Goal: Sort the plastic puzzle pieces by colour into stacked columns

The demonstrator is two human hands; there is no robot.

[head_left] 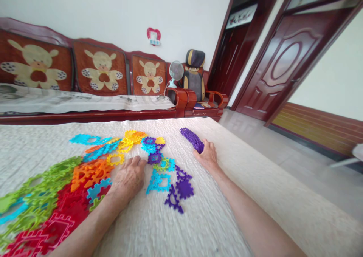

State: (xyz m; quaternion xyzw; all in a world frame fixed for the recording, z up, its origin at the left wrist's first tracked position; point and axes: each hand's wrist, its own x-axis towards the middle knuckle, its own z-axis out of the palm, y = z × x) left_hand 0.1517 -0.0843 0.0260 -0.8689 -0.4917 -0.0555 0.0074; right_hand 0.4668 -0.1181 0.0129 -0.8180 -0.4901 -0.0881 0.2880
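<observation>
My right hand (208, 155) is closed round the near end of a row of purple interlocking tiles (190, 137), stacked face to face and lying on the cloth-covered table (210, 215). Close to the yellow tile (115, 159), my left hand (130, 177) rests low with its fingers curled and pressed together. Its fingertips are hidden, so whatever they hold cannot be made out. Between the hands lie loose purple tiles (185, 189), blue tiles (159, 182) and a green tile (161, 164).
Left of my left arm spread overlapping green tiles (51, 177), orange tiles (92, 172) and red tiles (72, 202). Farther back lie more yellow tiles (130, 140) and light blue tiles (87, 139). Beyond the table stands a wooden sofa (127, 114) with bear cushions and a small fan (176, 71).
</observation>
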